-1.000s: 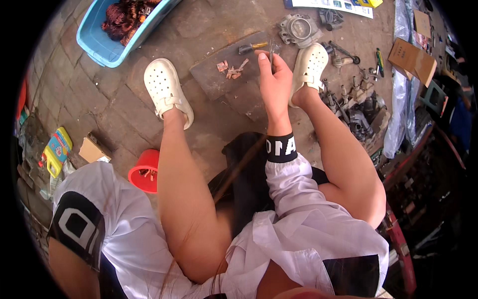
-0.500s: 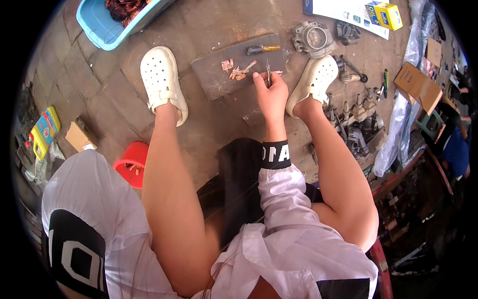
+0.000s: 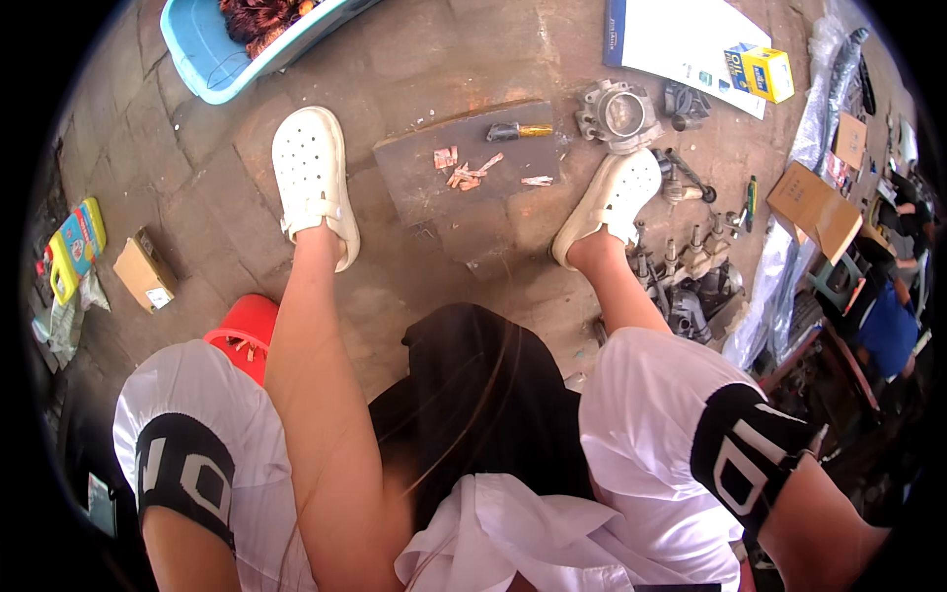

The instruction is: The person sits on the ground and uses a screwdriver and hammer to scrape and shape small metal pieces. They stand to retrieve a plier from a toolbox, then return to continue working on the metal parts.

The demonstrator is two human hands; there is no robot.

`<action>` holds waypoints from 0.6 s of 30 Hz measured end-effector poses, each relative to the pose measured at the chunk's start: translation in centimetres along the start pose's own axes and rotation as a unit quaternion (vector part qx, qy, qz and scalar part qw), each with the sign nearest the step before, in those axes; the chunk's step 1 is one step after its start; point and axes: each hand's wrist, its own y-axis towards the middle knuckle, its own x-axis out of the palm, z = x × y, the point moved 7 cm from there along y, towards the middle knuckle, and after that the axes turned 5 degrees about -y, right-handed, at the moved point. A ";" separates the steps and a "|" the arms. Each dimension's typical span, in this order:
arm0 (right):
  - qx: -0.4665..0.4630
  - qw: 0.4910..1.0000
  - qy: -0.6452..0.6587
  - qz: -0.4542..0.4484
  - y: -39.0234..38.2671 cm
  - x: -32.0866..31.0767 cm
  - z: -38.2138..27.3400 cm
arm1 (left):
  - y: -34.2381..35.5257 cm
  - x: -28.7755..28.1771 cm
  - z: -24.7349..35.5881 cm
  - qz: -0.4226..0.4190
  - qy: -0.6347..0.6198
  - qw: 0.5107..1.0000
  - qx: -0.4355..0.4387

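Note:
Both of my hands are out of the picture. Only my left wrist (image 3: 192,557) shows at the lower left, past a black cuff. At the lower right, my right wrist (image 3: 824,523) runs off toward the dark rim, and its fingers are hidden. Between my feet lies a dark flat board (image 3: 424,168). On it are a small stack of reddish pieces (image 3: 446,158), a loose pile of similar strips (image 3: 472,175), one separate strip (image 3: 538,182) and a tool with an amber handle (image 3: 535,130).
A red bucket (image 3: 232,321) with scraps stands beside my left leg. A blue tub (image 3: 212,84) holds coppery wire. Metal engine parts (image 3: 695,266) and a round metal housing (image 3: 621,113) lie by my right shoe. Boxes, including a yellow and blue one (image 3: 767,74), are at the right.
My right hand, with a thin pointed metal tool, has left the board and swung back to the lower right, out of view. A single strip now shows on the board's right part.

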 end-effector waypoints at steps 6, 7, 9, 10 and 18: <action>0.025 0.989 -0.126 -0.077 -2.5 3.3 5.9 | 0.6 -0.2 -1.3 0.010 -0.002 1.000 -0.002; 0.027 0.988 -0.127 -0.081 -3.0 3.3 6.1 | 0.5 0.0 -1.7 0.009 -0.001 1.000 -0.002; 0.007 0.989 -0.122 -0.079 -3.5 3.4 5.7 | 0.4 -0.4 -2.0 0.020 -0.002 1.000 0.004; 0.003 0.989 -0.130 -0.077 -3.5 3.0 5.6 | 0.8 0.6 -1.7 0.009 -0.009 1.000 0.010; 0.008 0.995 -0.077 -0.056 -1.9 1.8 2.8 | 1.5 -0.1 4.9 0.017 -0.083 0.991 0.101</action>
